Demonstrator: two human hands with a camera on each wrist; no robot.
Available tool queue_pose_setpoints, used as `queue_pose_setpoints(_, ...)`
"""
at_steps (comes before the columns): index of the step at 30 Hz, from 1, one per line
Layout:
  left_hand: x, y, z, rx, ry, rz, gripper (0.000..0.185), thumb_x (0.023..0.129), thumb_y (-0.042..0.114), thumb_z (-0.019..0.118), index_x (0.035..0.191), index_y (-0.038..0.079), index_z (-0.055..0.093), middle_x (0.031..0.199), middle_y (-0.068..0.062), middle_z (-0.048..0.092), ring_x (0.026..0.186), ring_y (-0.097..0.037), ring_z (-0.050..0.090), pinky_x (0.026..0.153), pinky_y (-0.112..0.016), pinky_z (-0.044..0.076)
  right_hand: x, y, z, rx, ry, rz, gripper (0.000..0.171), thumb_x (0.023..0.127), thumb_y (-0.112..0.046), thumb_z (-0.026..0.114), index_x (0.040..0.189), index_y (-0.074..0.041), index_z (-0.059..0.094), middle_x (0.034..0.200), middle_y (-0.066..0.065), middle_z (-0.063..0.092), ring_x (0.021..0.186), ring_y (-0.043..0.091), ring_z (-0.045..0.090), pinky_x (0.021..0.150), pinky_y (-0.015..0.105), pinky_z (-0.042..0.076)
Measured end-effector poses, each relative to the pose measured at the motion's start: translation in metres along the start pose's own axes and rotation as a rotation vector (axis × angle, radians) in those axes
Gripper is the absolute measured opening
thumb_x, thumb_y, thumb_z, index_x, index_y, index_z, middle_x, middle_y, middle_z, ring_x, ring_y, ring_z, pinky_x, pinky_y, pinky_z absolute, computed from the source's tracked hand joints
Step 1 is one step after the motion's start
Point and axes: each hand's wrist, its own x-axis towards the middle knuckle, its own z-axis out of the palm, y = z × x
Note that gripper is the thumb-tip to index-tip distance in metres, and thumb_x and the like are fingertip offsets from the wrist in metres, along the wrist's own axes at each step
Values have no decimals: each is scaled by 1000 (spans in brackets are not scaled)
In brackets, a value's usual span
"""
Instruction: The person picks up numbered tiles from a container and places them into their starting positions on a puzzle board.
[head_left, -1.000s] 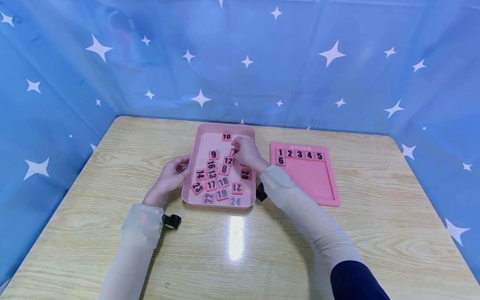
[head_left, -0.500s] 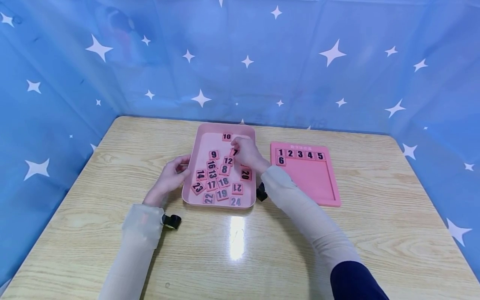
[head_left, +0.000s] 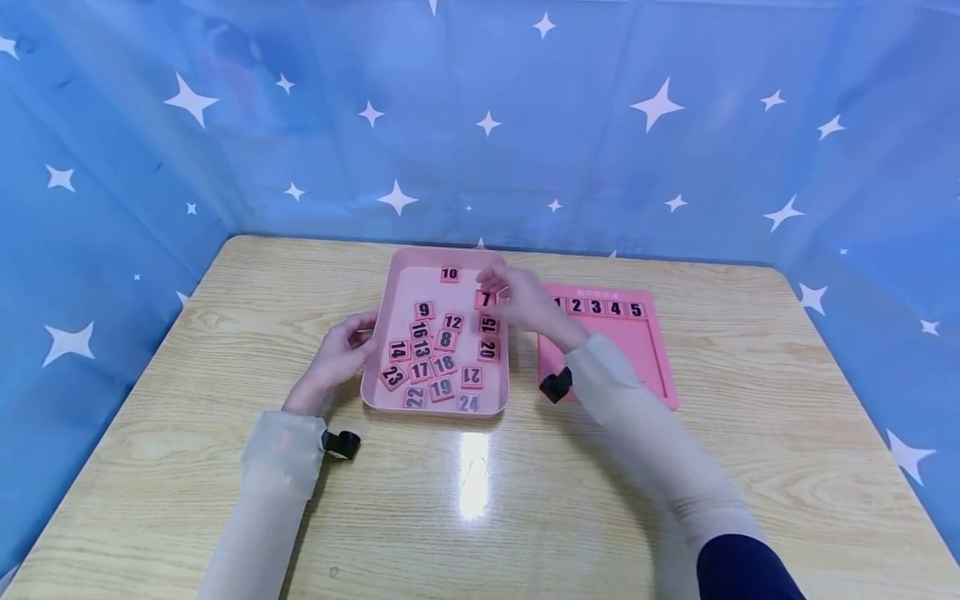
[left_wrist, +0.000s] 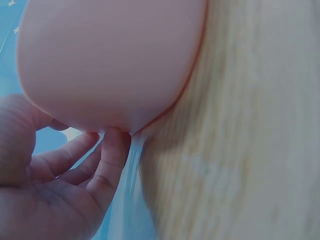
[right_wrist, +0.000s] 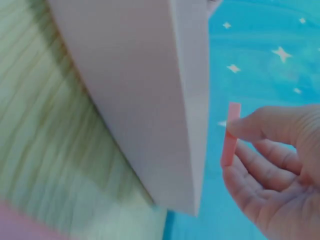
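A pink number tile marked 7 point(head_left: 486, 299) is pinched by my right hand point(head_left: 521, 298) near the tray's right rim, with the tile seen edge-on between thumb and fingers in the right wrist view. In the pink tray point(head_left: 416, 265) lie several more tiles, among them a 10 tile point(head_left: 450, 274), a 12 tile point(head_left: 453, 322) and a 15 tile point(head_left: 488, 324). My left hand point(head_left: 335, 357) holds the tray's left side, its thumb and fingertips against the wall in the left wrist view.
Right of the tray lies a pink number board point(head_left: 622, 354) with tiles 1 to 5 along its top row. My right hand and forearm cover its left part. Behind the wooden table point(head_left: 420, 517) hangs a blue curtain point(head_left: 480, 158) with white stars.
My right hand has lifted the 7 tile and carried it rightward to the tray's right rim, uncovering the 15 tile. The left hand has stayed at the tray.
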Motion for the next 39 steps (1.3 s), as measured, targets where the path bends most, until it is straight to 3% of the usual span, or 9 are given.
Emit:
queue_pose_setpoints(9,-1,1,0,-5,-4,-18,48,88,-6,48,135,-10,40,127,-29,48,110,-38,48,92,-38,42,-39,28,-37,-20,45,-80,44,75,9,65,118,6,54,106,19,61,101,31,56,87,43,48)
queue_pose_setpoints(15,-2,1,0,-10,-4,-13,47,89,-6,47,135,-10,40,127,-29,48,110,-38,48,94,-40,41,-63,54,-54,-75,79,-53,40,74,10,66,113,7,55,101,19,62,95,32,57,84,44,49)
queue_pose_setpoints(20,-1,0,0,6,-3,-9,47,88,-6,47,134,-11,40,127,-29,48,110,-37,49,91,-33,42,-78,74,-62,-96,82,-10,39,74,11,66,111,10,54,105,24,61,99,37,57,89,47,46)
queue_pose_setpoints(34,0,-1,1,-5,-3,-7,47,88,-6,47,135,-11,40,128,-29,48,109,-37,49,85,-21,42,-81,106,-57,-105,50,19,36,74,14,64,109,9,55,103,23,62,97,36,57,86,46,48)
queue_pose_setpoints(39,0,-1,1,-1,-3,-9,48,88,-6,47,135,-10,40,128,-28,48,109,-37,50,86,-24,43,-81,111,-53,-105,38,-2,36,74,18,61,108,9,56,105,24,62,97,36,58,85,45,49)
